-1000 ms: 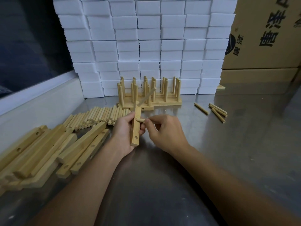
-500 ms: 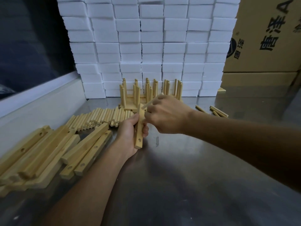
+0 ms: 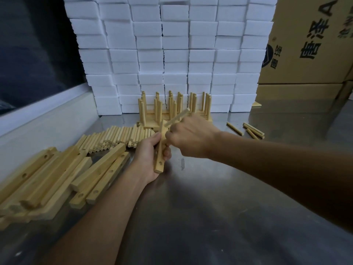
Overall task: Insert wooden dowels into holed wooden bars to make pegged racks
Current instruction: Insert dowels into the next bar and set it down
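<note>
Left hand [image 3: 150, 155] grips a holed bar [image 3: 160, 150] upright; right hand [image 3: 191, 138], fingers pinching a dowel [image 3: 177, 117], should keep it square to the hole.

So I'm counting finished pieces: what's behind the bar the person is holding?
Behind the held bar stand finished pegged racks, dowels upright, before a wall of white foam blocks. The right hand covers part of the racks, so no full count.

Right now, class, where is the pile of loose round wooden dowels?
In the head view, the loose round wooden dowels lie left of centre on the metal table, just beyond the left hand.
</note>
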